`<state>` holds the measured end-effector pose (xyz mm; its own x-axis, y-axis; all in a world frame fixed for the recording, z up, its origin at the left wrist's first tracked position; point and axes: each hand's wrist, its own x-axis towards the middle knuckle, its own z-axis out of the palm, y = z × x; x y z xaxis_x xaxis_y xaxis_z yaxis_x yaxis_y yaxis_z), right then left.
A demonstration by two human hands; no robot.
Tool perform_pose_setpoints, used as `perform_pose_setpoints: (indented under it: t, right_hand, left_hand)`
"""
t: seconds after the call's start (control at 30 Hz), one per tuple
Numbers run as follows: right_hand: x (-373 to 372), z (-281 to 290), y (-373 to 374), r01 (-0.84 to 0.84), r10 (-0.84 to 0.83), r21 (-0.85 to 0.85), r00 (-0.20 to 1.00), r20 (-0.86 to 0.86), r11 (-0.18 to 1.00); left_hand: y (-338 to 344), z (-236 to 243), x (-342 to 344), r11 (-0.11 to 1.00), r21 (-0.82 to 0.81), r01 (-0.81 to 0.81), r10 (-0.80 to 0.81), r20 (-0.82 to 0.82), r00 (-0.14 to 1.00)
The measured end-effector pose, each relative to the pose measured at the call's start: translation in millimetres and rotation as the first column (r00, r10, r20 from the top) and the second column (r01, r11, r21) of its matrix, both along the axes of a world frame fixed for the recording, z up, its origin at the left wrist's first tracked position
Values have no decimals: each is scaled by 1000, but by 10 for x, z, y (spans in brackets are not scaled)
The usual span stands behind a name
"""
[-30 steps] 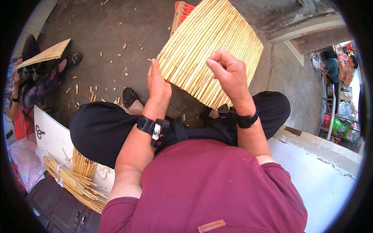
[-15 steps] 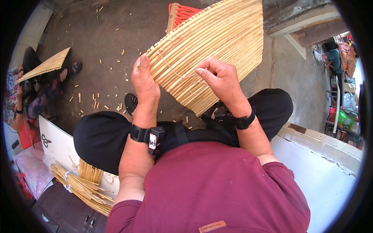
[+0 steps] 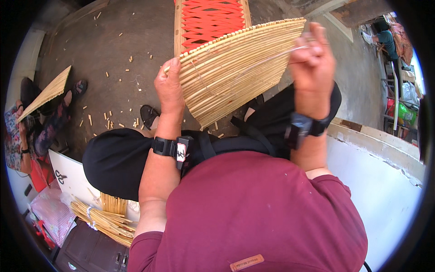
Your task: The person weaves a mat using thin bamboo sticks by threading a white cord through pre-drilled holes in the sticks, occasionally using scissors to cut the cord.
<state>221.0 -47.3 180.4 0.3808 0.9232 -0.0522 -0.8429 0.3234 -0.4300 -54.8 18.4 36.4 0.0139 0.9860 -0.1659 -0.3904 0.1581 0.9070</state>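
Pale thread [image 3: 294, 49] is straightening as the right hand [image 3: 312, 68], blurred, is swinging out to the far right, its narrow grip seemingly holding that thread and drawing up slack. Ribbed and gently bowed, the mat of smooth round stalks [image 3: 240, 72] is slanting between both hands, the left hand [image 3: 171, 88] pinching its left edge.

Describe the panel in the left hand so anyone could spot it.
From the maroon shirt, go up past the black trousers to the left hand. It grips the left end of a pale yellow panel of thin, side-by-side sticks. Unlike the similar panel by another person at far left, this one overlaps the red-webbed frame.
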Motion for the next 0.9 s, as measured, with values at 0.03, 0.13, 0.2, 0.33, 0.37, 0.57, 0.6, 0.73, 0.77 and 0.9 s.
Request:
perform_pose_setpoints:
  t: [0.03, 0.13, 0.2, 0.33, 0.37, 0.57, 0.6, 0.73, 0.77, 0.9]
  right_hand:
    - [84, 0, -31, -41, 41, 7, 999, -29, 999]
    - [623, 76, -409, 358, -368, 85, 916, 159, 930]
    - [754, 136, -643, 760, -643, 163, 392, 658, 629]
    - [879, -144, -872, 866, -250, 220, -114, 962, 449]
    - [867, -171, -917, 867, -252, 218, -112, 961, 447]
    - [-302, -82, -538, 150, 375, -422, 267, 888, 894]
    - [-522, -301, -389, 90, 317, -338, 186, 930, 937]
    - [-908, -726, -252, -9, 437, -451, 265, 860, 893]
    - [-985, -749, -266, -38, 517, -531, 300, 802, 846]
    - [-1105, -806, -331, -399, 656, -532, 575, 489, 747]
  left_hand:
    - [13, 1, 18, 1000, -1, 7, -7, 1, 1000]
    - [3, 30, 28, 999, 27, -28, 31, -138, 990]
    - [-3, 47, 17, 1000, 23, 13, -11, -65, 998]
    - [-25, 43, -7, 1000, 6, -17, 18, -68, 998]
    - [-31, 53, -16, 1000, 17, 5, -4, -66, 998]
    - [-121, 198, 92, 997, 57, 49, -43, -98, 994]
    - [-155, 231, 111, 996, 69, 49, -42, -93, 995]
    - [-241, 248, 140, 992, 101, 79, -60, -177, 982]
    - [-274, 292, 181, 990, 114, 86, -62, -195, 979]
    - [-304, 339, 211, 990, 107, 91, -73, -160, 984]
